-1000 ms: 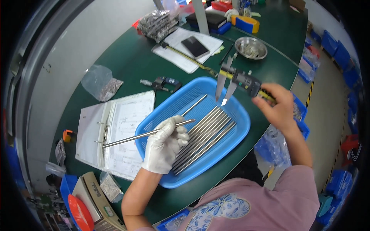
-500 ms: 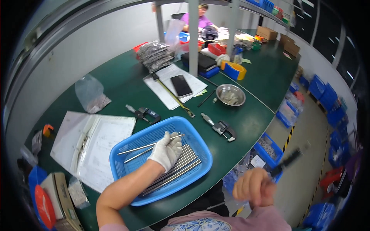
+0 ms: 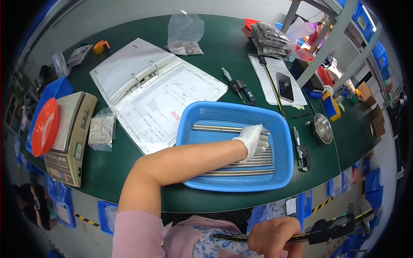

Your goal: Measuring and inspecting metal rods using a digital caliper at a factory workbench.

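A light-blue perforated plastic basket [image 3: 235,184] sits on the green table with several long, thin metal rods [image 3: 241,173] lying in it. My left hand [image 3: 251,141], in a white glove, reaches into the basket. Its fingers curl around rods near their right ends, and the glove hides how many it holds. Low in front of my body, my bare right hand [image 3: 275,235] is closed around a black caliper [image 3: 331,228]. The caliper's long beam runs sideways through the fist, and its dark body sticks out on the right.
An open ring binder [image 3: 159,103] with drawings lies behind the basket. Two micrometers [image 3: 241,91], a phone [image 3: 285,86], a tape measure [image 3: 272,81] and a metal bowl [image 3: 322,129] are nearby. A weighing scale [image 3: 71,133] with an orange-red dish stands left. Blue bins line the floor.
The view has swung left, bringing the scale and binder further in. My left hand stays at the rods in the basket. My right hand, blurred before, now holds the caliper low before my body.
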Available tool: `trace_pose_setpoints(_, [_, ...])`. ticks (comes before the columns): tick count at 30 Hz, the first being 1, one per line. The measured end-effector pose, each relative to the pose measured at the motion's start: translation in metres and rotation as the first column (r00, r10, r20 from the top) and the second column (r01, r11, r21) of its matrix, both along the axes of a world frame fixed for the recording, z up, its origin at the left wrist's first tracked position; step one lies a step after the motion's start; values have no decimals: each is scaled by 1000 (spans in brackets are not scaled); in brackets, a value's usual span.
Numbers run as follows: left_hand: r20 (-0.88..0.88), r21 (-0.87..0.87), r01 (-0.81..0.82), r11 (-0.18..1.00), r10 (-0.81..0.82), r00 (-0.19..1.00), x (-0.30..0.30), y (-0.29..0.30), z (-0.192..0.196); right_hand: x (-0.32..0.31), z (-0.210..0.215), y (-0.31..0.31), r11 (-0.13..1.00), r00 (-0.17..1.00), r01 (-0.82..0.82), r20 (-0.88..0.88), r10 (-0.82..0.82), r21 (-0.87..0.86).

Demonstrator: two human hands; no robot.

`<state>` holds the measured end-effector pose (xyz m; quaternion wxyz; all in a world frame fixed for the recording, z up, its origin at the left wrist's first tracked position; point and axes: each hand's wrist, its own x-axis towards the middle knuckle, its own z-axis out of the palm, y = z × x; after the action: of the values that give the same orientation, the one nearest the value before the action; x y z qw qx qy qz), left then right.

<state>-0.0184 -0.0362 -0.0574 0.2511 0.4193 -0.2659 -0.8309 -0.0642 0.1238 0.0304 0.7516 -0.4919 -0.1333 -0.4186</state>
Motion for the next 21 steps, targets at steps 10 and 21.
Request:
trace_pose_setpoints(10, [420, -525, 419, 740, -203, 884, -3, 10, -7, 48, -17, -4, 990, 946, 126, 308, -100, -66])
trace_pose_setpoints(21, [835, -521, 853, 12, 216, 507, 13, 20, 27, 19, 8, -17, 997, 988, -65, -140, 71, 47])
